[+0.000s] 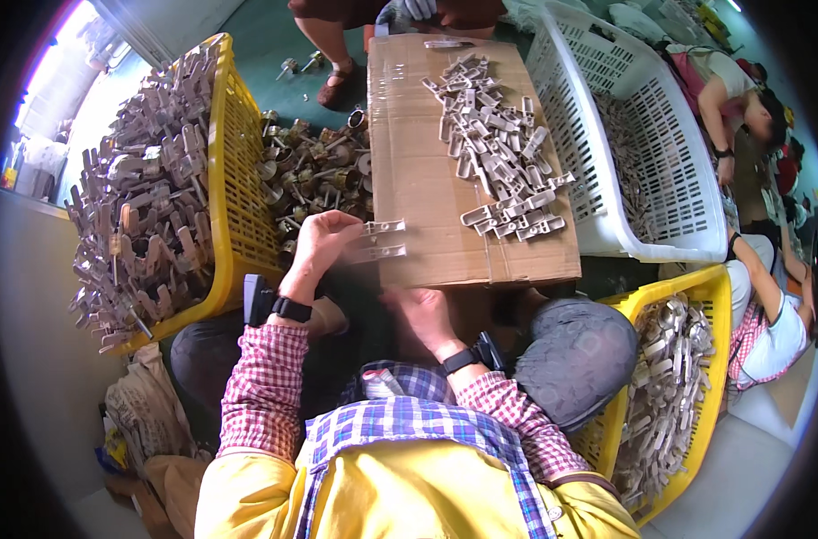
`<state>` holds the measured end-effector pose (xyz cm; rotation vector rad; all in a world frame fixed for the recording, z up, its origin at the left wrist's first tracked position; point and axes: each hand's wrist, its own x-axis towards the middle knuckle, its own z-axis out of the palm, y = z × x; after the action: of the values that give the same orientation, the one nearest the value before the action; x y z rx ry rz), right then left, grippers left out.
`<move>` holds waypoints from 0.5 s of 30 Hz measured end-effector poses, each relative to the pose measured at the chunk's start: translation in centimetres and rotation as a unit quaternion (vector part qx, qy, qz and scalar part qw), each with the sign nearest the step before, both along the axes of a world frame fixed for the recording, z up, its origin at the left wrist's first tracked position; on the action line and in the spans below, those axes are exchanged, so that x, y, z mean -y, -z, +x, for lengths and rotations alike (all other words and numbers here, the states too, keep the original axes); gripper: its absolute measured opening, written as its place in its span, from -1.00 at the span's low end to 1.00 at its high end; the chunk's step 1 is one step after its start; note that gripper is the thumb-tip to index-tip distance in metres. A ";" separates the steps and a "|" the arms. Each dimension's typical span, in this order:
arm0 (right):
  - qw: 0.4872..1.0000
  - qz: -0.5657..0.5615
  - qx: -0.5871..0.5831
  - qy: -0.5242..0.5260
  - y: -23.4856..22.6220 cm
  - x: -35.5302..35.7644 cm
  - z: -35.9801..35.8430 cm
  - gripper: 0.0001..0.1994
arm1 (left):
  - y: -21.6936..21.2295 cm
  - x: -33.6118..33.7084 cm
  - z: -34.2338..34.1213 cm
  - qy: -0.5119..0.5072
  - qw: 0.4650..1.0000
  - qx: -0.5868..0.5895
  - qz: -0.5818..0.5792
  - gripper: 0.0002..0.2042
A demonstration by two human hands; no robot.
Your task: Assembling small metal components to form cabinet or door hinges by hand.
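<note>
My left hand point(319, 247) is at the left edge of a flat cardboard box point(418, 162), its fingers pinched on the end of a slim grey metal handle piece point(384, 226). A second similar piece point(382, 252) lies just nearer, beside the fingers; whether the hand touches it, I cannot tell. My right hand point(424, 319) is low by the box's near edge, its fingers blurred and partly lost in shadow. On the right half of the box top lies a loose pile of pale metal handle pieces point(494, 135).
A heaped yellow crate point(220, 180) stands left, with round metal parts point(319, 166) piled beside it. A white crate point(588, 153) and another yellow crate point(719, 359) with metal pieces stand right. One person point(337, 40) sits beyond the box; others point(728, 99) work at right.
</note>
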<state>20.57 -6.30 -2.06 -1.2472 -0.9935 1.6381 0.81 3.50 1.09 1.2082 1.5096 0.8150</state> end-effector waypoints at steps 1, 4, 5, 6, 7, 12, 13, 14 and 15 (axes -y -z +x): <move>1.000 0.001 0.001 0.004 0.0 0.0 -0.1 -0.73 | -0.7 0.0 0.0 0.003 0.999 -0.031 -0.012 -0.85; 1.000 -0.011 0.005 -0.008 -0.3 -0.1 0.0 -0.71 | -1.9 -0.5 1.3 -0.006 0.918 -0.293 0.268 -0.85; 1.000 -0.013 0.005 -0.002 -0.1 -0.1 0.1 -0.71 | -3.3 -0.7 3.0 0.000 0.918 -0.291 0.269 -0.85; 1.000 -0.007 0.007 -0.007 0.3 -0.1 0.3 -0.71 | -4.6 -1.2 5.0 0.037 0.907 -0.301 0.293 -0.85; 1.000 0.000 0.007 -0.016 0.6 -0.1 0.4 -0.72 | -5.2 -1.5 7.0 0.071 0.893 -0.311 0.316 -0.85; 0.996 0.031 0.080 -0.007 1.0 0.3 0.1 -0.87 | -1.9 -2.5 15.1 0.131 0.846 -0.336 0.393 -0.81; 0.996 0.032 0.082 -0.008 1.0 0.3 0.2 -0.87 | -1.4 -2.8 15.9 0.154 0.845 -0.358 0.367 -0.82; 0.991 0.070 0.114 0.011 1.0 0.4 0.1 -0.89 | -1.0 -3.0 16.3 0.175 0.842 -0.382 0.339 -0.82; 0.983 0.108 0.144 0.028 1.0 0.4 -0.1 -0.90 | -0.5 -3.0 16.6 0.172 0.842 -0.383 0.338 -0.82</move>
<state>20.50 -6.74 -3.03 -1.3736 -1.2640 1.2901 17.39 6.54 1.60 2.4828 1.5552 0.6555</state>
